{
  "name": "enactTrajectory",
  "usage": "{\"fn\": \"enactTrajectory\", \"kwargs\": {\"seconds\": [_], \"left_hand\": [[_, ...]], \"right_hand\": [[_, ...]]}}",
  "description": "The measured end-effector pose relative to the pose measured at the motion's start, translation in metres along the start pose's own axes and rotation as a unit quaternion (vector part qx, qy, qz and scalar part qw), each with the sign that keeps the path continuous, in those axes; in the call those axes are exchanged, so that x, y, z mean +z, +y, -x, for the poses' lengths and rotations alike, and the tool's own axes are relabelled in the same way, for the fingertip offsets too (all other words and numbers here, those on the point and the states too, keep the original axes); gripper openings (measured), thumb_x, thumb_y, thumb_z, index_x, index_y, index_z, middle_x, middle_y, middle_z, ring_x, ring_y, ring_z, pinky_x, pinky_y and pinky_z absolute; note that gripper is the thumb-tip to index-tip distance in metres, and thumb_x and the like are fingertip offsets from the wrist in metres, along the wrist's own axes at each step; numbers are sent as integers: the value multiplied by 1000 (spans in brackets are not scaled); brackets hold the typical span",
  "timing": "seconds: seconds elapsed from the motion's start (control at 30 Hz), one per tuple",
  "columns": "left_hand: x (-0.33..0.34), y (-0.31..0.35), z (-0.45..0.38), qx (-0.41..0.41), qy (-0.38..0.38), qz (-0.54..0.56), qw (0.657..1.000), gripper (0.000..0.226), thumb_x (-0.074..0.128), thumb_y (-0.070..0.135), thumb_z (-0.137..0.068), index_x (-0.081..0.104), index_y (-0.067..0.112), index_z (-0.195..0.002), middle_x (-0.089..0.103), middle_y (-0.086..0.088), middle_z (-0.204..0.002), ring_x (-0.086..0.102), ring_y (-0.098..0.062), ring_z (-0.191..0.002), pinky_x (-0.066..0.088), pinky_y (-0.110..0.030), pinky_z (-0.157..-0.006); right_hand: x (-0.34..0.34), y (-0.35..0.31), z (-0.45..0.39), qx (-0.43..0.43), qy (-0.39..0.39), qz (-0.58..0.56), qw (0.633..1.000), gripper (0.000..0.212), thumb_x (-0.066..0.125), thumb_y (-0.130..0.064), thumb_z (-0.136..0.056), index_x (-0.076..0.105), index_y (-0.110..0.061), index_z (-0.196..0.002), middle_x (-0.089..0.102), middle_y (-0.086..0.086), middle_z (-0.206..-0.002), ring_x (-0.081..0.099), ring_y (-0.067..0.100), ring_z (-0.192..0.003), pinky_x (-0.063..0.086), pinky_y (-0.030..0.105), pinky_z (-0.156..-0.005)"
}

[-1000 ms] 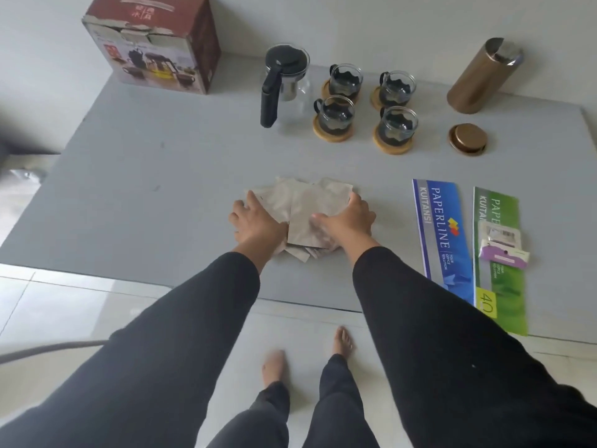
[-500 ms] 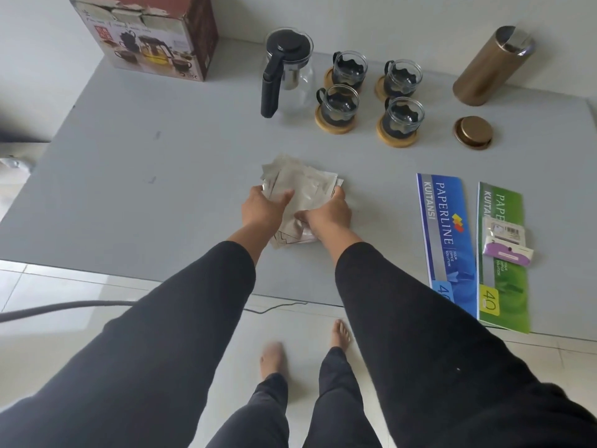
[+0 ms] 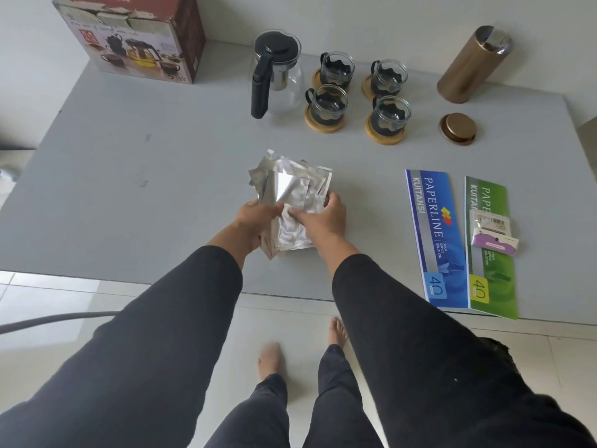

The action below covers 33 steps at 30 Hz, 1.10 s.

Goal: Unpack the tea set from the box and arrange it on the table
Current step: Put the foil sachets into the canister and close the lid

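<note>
The grey counter [image 3: 129,176] fills most of the view, its near edge running just above the person's bare feet on the tiled floor. At the far left corner stands the cardboard box [image 3: 135,37], its printed side showing a teapot and cups. Along the far edge, right of the box, stands the glass teapot [image 3: 277,72] with a black lid and black handle. Just beside it four glass cups [image 3: 358,92] sit in two rows, each on a round wooden coaster [image 3: 324,124]. Toward the far right corner a gold canister [image 3: 471,66] stands tilted in the wide-angle view, and its round gold lid [image 3: 457,128] lies flat on the counter nearer the person.

At the near right edge lie two long booklets side by side, the blue booklet [image 3: 433,234] and the green booklet [image 3: 491,270], touching along their long sides. A small packet [image 3: 492,234] with a purple part rests on top of the green one.

Near the middle of the near edge, both hands close on a stack of silver foil sachets [image 3: 290,195]. The left hand [image 3: 255,218] grips the stack's left side from below, and the right hand [image 3: 323,218] has its fingers curled over the right side with the thumb pressing on top. The stack fans out at its far end, and whether its lower edge touches the counter cannot be told.
</note>
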<state>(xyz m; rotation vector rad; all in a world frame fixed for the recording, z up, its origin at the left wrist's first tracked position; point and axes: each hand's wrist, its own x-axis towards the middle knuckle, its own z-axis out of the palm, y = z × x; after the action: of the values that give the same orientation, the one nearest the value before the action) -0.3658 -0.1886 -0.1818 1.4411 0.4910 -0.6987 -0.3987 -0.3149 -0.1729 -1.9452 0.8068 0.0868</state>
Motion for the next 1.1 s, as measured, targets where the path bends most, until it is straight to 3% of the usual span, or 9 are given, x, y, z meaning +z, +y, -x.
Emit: {"fn": "enactTrajectory", "kwargs": {"seconds": [0.1, 0.2, 0.3, 0.5, 0.6, 0.73, 0.83, 0.93, 1.1], "left_hand": [[2, -1, 4, 6, -53, -5, 999, 29, 55, 10, -94, 54, 1, -122, 57, -13, -74, 57, -21, -53, 49, -26, -51], [11, 0, 11, 7, -87, -21, 996, 21, 53, 10, -96, 56, 7, -117, 58, -12, -74, 60, -16, -46, 49, -23, -46], [22, -1, 14, 13, -93, -57, 994, 29, 60, 16, -93, 57, 8, -120, 61, -9, -81, 62, -20, -63, 50, -29, -57], [78, 23, 33, 91, -114, -175, 974, 33, 72, 18, -83, 56, 15, -111, 62, -3, -94, 61, -20, -82, 54, -34, -75], [123, 35, 49, 138, -145, -197, 960, 35, 72, 16, -83, 55, 15, -113, 62, -2, -95, 63, -24, -88, 54, -38, -79], [197, 40, 73, 174, -187, -221, 941, 38, 75, 18, -81, 56, 12, -114, 66, -9, -106, 66, -31, -99, 55, -48, -88], [265, 30, 96, 204, -221, -238, 924, 33, 74, 19, -82, 57, 13, -110, 65, -4, -97, 65, -26, -92, 55, -41, -87], [337, 2, 121, 234, -243, -269, 902, 22, 73, 17, -83, 57, 13, -97, 58, 2, -80, 59, -19, -79, 53, -23, -71], [445, -76, 161, 240, -293, -327, 866, 15, 70, 15, -83, 62, 16, -96, 63, -3, -88, 59, -19, -83, 49, -26, -76]], "right_hand": [[-13, 2, 6, 36, -33, -104, 993, 87, 83, -21, -70, 30, -18, -139, 42, -9, -122, 44, 9, -112, 37, 22, -97], [-23, 9, 7, 64, -24, -142, 987, 84, 87, -20, -62, 39, -17, -131, 54, -3, -126, 54, 15, -113, 45, 33, -101], [-41, 12, 10, 76, -24, -125, 989, 57, 84, -18, -67, 50, -12, -113, 60, -1, -109, 59, 17, -98, 48, 28, -86], [-114, 13, 22, 83, 10, -135, 987, 60, 81, -20, -73, 49, 2, -120, 58, 6, -106, 58, 20, -96, 47, 27, -82], [-162, 16, 32, 72, 45, -166, 983, 63, 79, -19, -76, 47, 5, -125, 57, 9, -116, 55, 19, -100, 42, 24, -80], [-235, 27, 50, 61, 103, -201, 972, 57, 79, -17, -75, 51, 4, -119, 55, 7, -105, 55, 18, -104, 39, 23, -79], [-295, 53, 67, 65, 171, -220, 958, 39, 79, -13, -75, 59, 3, -104, 64, 10, -102, 61, 19, -97, 43, 16, -69], [-357, 98, 83, 73, 212, -249, 942, 16, 77, -7, -75, 60, -8, -77, 59, -2, -75, 56, 9, -70, 39, 2, -46], [-447, 196, 115, 139, 288, -268, 909, 15, 73, -4, -76, 60, -11, -78, 57, -6, -76, 55, 8, -70, 44, 10, -58]]}}
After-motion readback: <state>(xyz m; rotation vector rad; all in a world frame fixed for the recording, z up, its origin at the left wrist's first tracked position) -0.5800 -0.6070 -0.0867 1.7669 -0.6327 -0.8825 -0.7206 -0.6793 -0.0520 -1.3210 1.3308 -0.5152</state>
